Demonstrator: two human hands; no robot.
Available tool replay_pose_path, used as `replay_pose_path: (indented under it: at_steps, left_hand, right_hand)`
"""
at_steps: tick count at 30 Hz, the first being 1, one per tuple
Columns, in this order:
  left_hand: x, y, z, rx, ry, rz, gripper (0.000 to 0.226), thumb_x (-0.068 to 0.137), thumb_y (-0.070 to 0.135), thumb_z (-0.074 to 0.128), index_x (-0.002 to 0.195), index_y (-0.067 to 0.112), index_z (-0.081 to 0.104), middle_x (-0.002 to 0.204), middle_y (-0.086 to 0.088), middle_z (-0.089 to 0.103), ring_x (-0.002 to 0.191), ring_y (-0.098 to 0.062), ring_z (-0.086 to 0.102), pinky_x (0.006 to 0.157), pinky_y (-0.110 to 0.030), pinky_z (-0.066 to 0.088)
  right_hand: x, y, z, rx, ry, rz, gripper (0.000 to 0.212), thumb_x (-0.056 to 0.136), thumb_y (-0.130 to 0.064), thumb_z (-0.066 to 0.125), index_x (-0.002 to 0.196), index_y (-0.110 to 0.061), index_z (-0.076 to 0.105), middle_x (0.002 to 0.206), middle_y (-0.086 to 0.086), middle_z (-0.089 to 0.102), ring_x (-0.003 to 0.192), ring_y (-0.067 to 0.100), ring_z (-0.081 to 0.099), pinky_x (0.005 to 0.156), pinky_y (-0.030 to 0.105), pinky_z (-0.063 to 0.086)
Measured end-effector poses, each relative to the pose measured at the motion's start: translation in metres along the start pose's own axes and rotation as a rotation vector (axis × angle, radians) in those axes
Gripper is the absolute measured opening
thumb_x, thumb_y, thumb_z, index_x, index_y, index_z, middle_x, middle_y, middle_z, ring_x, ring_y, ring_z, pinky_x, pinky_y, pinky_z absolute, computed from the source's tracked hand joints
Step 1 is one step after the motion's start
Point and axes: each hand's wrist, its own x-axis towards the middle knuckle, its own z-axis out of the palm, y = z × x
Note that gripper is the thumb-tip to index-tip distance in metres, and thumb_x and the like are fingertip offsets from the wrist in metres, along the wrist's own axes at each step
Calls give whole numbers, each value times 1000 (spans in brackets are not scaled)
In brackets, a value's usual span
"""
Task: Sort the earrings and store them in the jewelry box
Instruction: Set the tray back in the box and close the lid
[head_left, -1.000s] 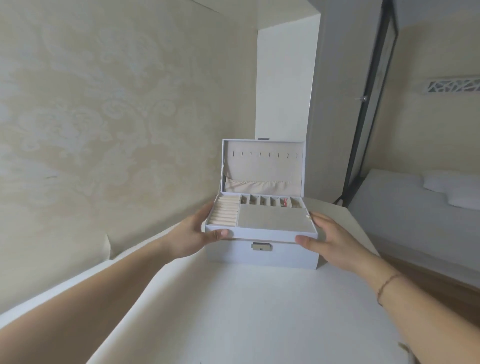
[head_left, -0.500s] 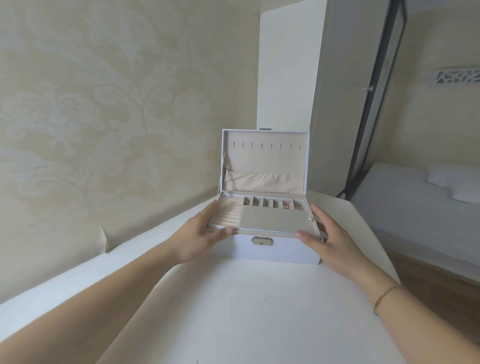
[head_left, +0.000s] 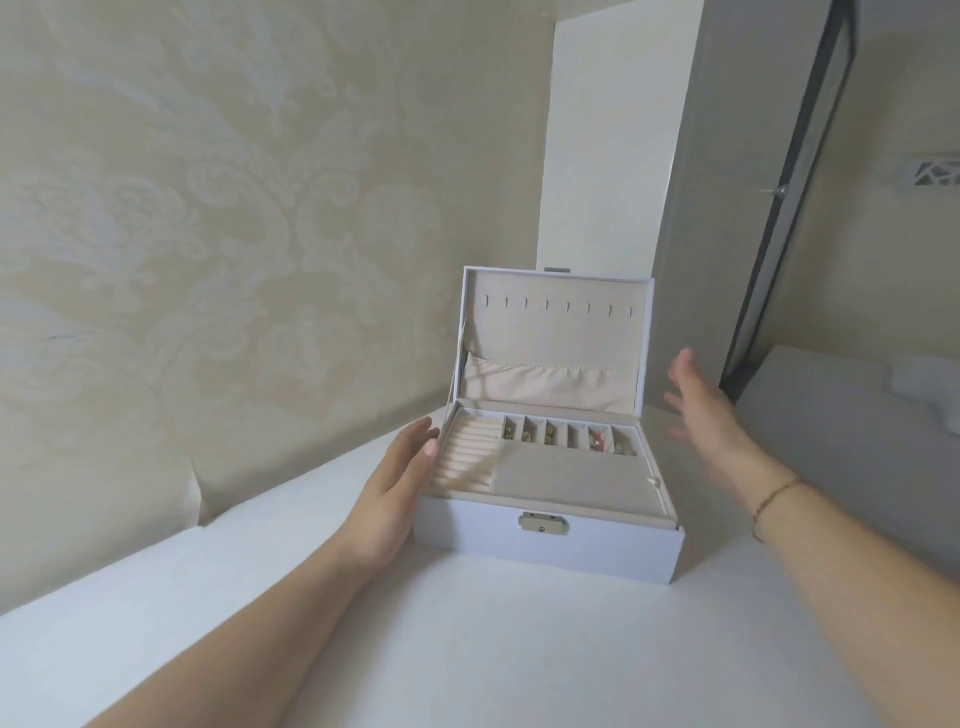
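Note:
A white jewelry box stands on the white table with its lid upright. Its beige top tray sits flush in the base. Along the tray's back runs a row of small compartments holding earrings, one of them red. Ring rolls fill the tray's left part. My left hand lies flat against the box's left side, fingers straight. My right hand hovers to the right of the lid, fingers spread, blurred, apart from the box.
A patterned beige wall runs along the left. A white pillar and a grey wardrobe panel stand behind the box. A dark-framed door and a bed lie to the right, beyond the table edge.
The tray, held lifted above the base a second ago, now sits in the box. My right hand has let go and risen to the right; my left hand has flattened on the side.

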Motion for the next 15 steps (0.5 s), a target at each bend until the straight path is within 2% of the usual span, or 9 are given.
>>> replay_pose_path:
  at_steps: [3,6,8,10,13,15]
  left_hand:
    - [2,0,-1,-35,1,-4,84,71,79,47,145,38,39,144,21,48,133,5,43,118,-36,29]
    - [4,-2,-3,-109,-13,-29,84,72,82,45,145,42,38,142,21,50,133,-2,46,114,-42,35]
    - [4,-1,-4,-144,-19,-45,86,72,84,42,147,42,35,142,21,51,132,-4,47,113,-43,36]
    - [4,-1,-5,-175,-27,-57,89,72,87,40,148,41,33,142,20,51,131,-4,49,114,-44,35]
    - [4,0,-7,-215,-26,-72,89,71,90,36,147,43,33,142,16,53,131,-9,51,114,-47,34]
    - [4,2,-8,-218,-34,-76,86,72,91,32,145,45,34,142,14,54,131,-11,52,114,-48,33]
  right_hand:
    - [9,-26,3,137,-115,40,79,91,-72,10,154,-23,18,157,-5,28,143,21,31,119,48,20]
    - [-6,-33,8,125,-111,17,77,92,-71,7,152,-27,24,152,-10,36,141,13,32,120,50,8]
    - [-20,-27,6,171,-82,-3,79,89,-75,8,151,-29,24,151,-15,37,141,6,29,121,48,3]
    - [-34,-21,3,206,-64,-5,93,76,-84,12,152,-31,23,153,-18,33,144,3,22,120,45,-1]
    - [-59,-8,4,226,-39,3,99,69,-89,15,151,-35,27,140,-32,42,143,2,21,116,37,3]
    - [-76,2,6,218,-16,5,97,68,-91,18,149,-39,30,141,-26,44,139,1,28,112,32,10]
